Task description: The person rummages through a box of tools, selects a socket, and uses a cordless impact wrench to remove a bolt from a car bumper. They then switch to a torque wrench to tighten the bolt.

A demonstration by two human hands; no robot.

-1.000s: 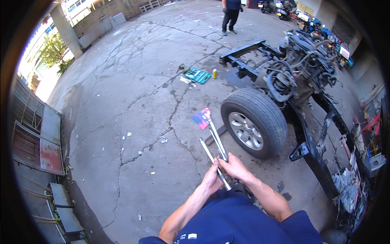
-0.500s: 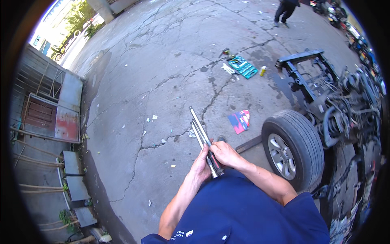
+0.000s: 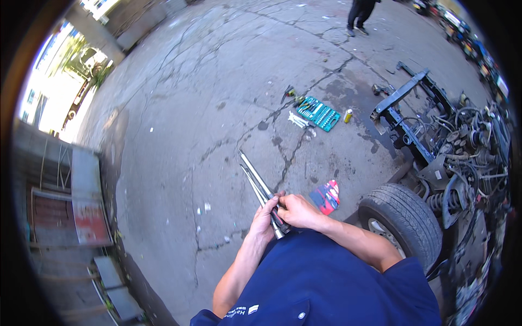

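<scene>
In front of my waist I hold a bundle of long silver metal bar tools (image 3: 255, 171) that point away from me and to the left. My left hand (image 3: 263, 219) is wrapped round them from the left. Closed at the bundle from the other side is my right hand (image 3: 299, 211), its fingertips by the left thumb. Below the hands a shiny socket-like end (image 3: 278, 233) sticks out, beside a dark handle with some red on it. My fingers hide the middle of the tools, so their exact kind is unclear.
A wheel with a tyre (image 3: 405, 223) and a bare vehicle chassis (image 3: 413, 127) stand at my right. On the cracked concrete lie a red and blue packet (image 3: 326, 196), a green socket set case (image 3: 319, 113), spanners (image 3: 299, 120) and a yellow can (image 3: 348, 116). A person (image 3: 361, 15) stands far off.
My view has swung, so the wheel, case and packet sit lower in it. The tools stay in both hands, tilted a bit further left. The distant person appears further left.
</scene>
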